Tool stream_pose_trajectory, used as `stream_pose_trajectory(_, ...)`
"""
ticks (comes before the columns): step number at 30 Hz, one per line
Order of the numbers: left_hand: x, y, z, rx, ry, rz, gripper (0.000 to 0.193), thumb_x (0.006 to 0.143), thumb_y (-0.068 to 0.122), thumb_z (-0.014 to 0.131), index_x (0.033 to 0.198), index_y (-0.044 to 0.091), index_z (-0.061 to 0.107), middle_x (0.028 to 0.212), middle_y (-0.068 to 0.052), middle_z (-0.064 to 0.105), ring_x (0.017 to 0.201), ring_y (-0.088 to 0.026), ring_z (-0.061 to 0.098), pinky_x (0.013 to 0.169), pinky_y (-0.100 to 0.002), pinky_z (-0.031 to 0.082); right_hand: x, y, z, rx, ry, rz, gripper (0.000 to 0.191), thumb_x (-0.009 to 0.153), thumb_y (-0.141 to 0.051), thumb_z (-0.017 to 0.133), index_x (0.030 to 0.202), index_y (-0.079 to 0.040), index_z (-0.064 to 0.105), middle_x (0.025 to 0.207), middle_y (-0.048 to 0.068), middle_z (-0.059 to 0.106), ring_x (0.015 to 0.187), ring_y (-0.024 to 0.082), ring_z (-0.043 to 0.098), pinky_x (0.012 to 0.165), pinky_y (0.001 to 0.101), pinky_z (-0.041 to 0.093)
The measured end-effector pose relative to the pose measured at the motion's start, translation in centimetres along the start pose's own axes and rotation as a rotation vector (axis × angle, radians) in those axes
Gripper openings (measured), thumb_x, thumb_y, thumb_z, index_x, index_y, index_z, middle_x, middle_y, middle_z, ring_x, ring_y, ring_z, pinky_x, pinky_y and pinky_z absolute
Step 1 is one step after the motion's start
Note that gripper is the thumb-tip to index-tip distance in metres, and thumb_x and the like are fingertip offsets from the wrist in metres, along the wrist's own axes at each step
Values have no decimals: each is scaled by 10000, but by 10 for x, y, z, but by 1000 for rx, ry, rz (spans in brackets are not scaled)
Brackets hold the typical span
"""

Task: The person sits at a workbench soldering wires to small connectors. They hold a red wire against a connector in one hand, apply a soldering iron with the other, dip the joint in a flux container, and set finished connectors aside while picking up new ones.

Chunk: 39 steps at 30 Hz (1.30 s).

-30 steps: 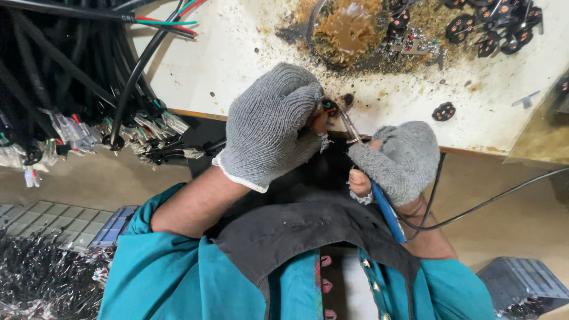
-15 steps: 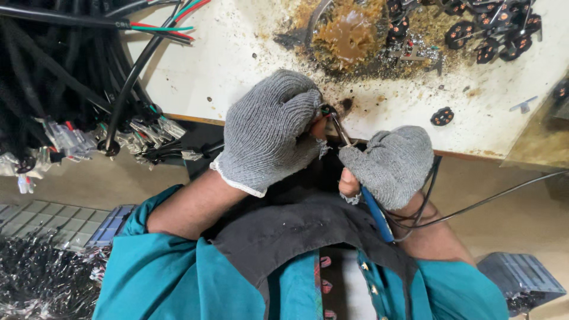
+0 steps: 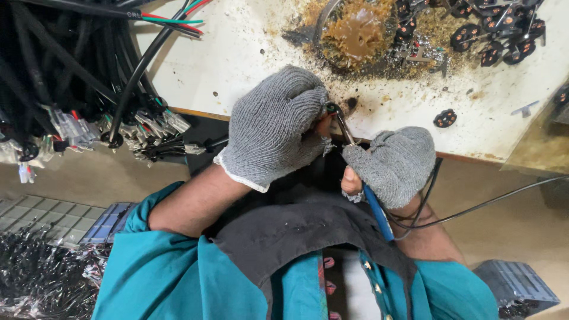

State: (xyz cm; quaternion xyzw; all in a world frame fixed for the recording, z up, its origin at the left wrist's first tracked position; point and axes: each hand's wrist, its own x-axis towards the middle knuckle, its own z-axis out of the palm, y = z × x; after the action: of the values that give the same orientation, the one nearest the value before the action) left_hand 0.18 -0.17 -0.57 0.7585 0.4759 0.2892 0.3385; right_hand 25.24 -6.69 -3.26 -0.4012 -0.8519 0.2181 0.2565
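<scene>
My left hand [image 3: 275, 127], in a grey knit glove, is closed around a small dark part [image 3: 332, 109] at the front edge of the white table [image 3: 249, 65]. My right hand [image 3: 397, 163], in a grey fingerless glove, grips a soldering iron by its blue handle [image 3: 376, 210]. The iron's metal tip [image 3: 345, 127] points up and left to the part in my left hand. The two hands are almost touching. Most of the part is hidden by the glove.
A brown crusted flux pot [image 3: 355, 32] and several black round connectors [image 3: 474, 32] lie at the back of the table, one connector [image 3: 444, 117] nearer. Thick black cables [image 3: 59, 77] with stripped ends [image 3: 142, 127] hang at left. The iron's cord [image 3: 504, 198] trails right. A grey crate [image 3: 515, 284] sits low right.
Both hands hold their grip and stay nearly in place. The right hand with the iron shifts slightly, and its tip stays at the part.
</scene>
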Motion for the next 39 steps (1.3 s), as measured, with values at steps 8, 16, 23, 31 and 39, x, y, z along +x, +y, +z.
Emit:
stream_pose_trajectory(8,0,1,-1,11,-3,-2,282,805,138,811,1016,77,633,1086,-110,632,977,-335,653,801,-431,548,14,-10,-15,40,47,80,198,831,-290,750,919,-122,802,763,82,616,750,325,616,719,500,442)
stream_pose_trajectory(16,-1,0,1,7,-5,-4,288,815,143,815,1024,74,629,1096,-115,631,992,-338,654,816,-433,550,-34,4,2,-65,-155,124,203,800,-285,750,932,-168,849,733,49,610,729,300,594,689,476,433)
stream_pose_trajectory(23,0,1,-1,27,-22,-19,281,819,138,822,1018,88,630,1109,-101,639,1010,-329,663,816,-431,552,-65,20,20,405,-538,624,88,799,-313,769,730,-263,749,624,-58,650,625,203,599,609,439,446)
stream_pose_trajectory(31,-1,1,0,11,-2,-13,301,829,137,824,1059,79,637,1119,-112,633,1021,-339,660,831,-433,556,-27,8,-3,95,-162,56,360,697,-189,825,1054,-175,776,718,-33,659,637,248,605,603,458,431)
stream_pose_trajectory(39,-2,-1,2,6,20,8,309,836,142,814,1081,73,640,1118,-116,636,1006,-342,662,822,-435,557,1,4,-6,21,-122,1,398,593,-247,871,977,-224,767,631,19,597,559,290,567,536,477,391)
